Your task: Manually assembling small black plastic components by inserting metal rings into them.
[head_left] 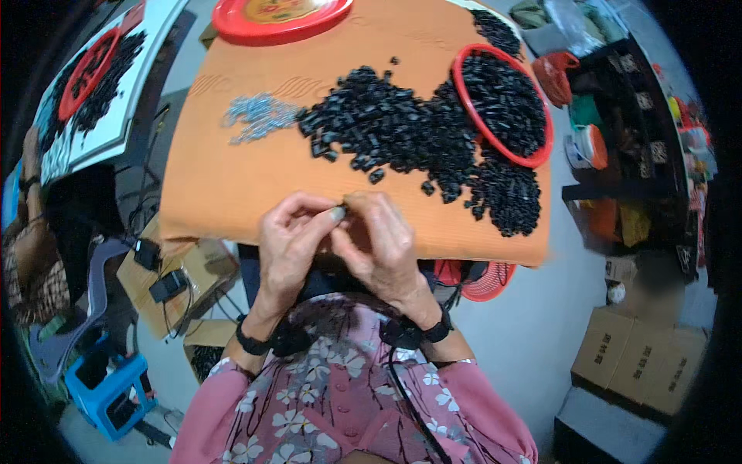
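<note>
A small part (342,207), too small to make out well, is pinched between both hands just over the near edge of the tabletop (224,185). The left hand (290,236) is closed on it with thumb and forefinger; the fingers of the right hand (379,240) are curled in against the same spot, so a shared grip is judged, though what the right fingertips hold beneath is hidden.

The piece is taken to be one of the black parts (394,127) heaped across the middle of the tabletop, perhaps being joined with one of the clips (259,116) lying in a small silvery scatter toward the left edge. More black parts fill a red basket (502,104) near the right edge, and a red tray (282,14) is set at the far edge.

Such a part is judged light, stiff and hard, probably moulded plastic, not fragile but easily dropped or flicked away because it is so small and smooth. It is best taken by fingertips on its opposite flat sides, with the end to be worked left free; the clips are judged thin, springy metal, best held by their edges

A blue stool (108,390) and boxes (638,356) are seen on the floor
</note>
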{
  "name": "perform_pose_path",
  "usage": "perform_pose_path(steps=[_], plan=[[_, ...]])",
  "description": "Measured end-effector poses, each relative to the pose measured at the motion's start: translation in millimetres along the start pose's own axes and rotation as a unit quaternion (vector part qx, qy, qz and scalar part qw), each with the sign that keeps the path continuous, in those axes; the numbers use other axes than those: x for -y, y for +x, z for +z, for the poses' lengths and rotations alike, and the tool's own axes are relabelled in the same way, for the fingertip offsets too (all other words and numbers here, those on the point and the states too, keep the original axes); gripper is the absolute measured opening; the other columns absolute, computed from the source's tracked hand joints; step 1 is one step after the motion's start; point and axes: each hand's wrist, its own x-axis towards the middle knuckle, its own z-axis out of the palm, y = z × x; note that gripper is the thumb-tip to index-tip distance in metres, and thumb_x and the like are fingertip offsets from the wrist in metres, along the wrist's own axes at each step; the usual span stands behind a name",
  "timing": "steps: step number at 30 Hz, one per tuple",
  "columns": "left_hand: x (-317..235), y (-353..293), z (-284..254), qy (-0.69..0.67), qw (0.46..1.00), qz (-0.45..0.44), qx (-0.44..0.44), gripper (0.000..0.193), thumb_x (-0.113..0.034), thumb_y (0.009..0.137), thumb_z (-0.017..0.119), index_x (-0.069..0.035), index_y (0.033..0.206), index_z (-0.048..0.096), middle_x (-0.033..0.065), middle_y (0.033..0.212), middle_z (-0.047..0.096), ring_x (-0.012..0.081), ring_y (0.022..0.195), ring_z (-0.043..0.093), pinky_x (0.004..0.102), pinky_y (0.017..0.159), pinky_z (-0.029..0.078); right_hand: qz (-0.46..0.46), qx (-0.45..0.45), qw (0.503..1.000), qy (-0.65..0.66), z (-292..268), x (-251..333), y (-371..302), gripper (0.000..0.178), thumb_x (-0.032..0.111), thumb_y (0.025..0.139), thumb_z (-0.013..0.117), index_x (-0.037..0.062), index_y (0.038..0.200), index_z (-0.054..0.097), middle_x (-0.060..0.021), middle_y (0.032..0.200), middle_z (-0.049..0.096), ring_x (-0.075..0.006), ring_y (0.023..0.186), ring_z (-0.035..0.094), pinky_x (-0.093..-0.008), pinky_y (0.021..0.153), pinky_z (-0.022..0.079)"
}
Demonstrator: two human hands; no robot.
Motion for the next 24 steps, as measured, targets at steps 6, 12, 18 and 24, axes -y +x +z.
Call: perform_pose_path(steps=[6, 12, 18, 24], plan=[[4.9, 1.0, -1.0, 0.022, 0.999, 0.031, -0.009, 0.013, -0.003, 0.092, 0.06, 0.005, 0.101, 0.064, 0.0093, 0.092, 0.068, 0.0122, 0.083, 0.065, 0.024, 0.078, 0.054, 0.188, 0.001, 0.982, 0.016, -29.1, -7.5, -6.7, 0.023, 0.005, 0.074, 0.073, -0.0014, 0.093, 0.062, -0.0096, 0.072, 0.058, -0.0197, 0.06, 0.06, -0.0327, 0.055, 0.05], [3.5, 1.4, -5.8, 0.032, 0.999, 0.019, 0.015, 0.016, -0.005, 0.092, 0.061, 0.006, 0.102, 0.064, 0.0125, 0.093, 0.069, 0.0155, 0.084, 0.067, 0.0266, 0.08, 0.055, 0.291, -0.138, 0.938, -0.129, -124.1, -83.6, 29.3, 0.024, 0.009, 0.078, 0.069, -0.0051, 0.097, 0.067, -0.0031, 0.072, 0.063, -0.009, 0.065, 0.057, -0.0249, 0.059, 0.047], [7.0, 4.8, -8.2, 0.024, 0.999, 0.031, -0.001, 0.017, -0.008, 0.093, 0.06, 0.006, 0.101, 0.063, 0.0146, 0.092, 0.069, 0.017, 0.08, 0.068, 0.028, 0.076, 0.056, 0.258, -0.239, 0.936, -0.015, -149.0, -103.6, 56.7, 0.035, 0.006, 0.083, 0.067, -0.0098, 0.115, 0.061, -0.0112, 0.095, 0.069, -0.0138, 0.082, 0.063, -0.0269, 0.075, 0.052], [-0.9, 4.7, -20.3, 0.026, 0.997, 0.053, -0.048, 0.017, -0.008, 0.092, 0.06, 0.006, 0.103, 0.063, 0.0145, 0.092, 0.069, 0.0172, 0.08, 0.069, 0.0269, 0.073, 0.056, 0.297, -0.046, 0.954, -0.001, -84.1, -30.0, 28.5, 0.016, 0.004, 0.083, 0.066, -0.0032, 0.098, 0.069, -0.0077, 0.085, 0.069, -0.0127, 0.075, 0.063, -0.0263, 0.067, 0.051]])
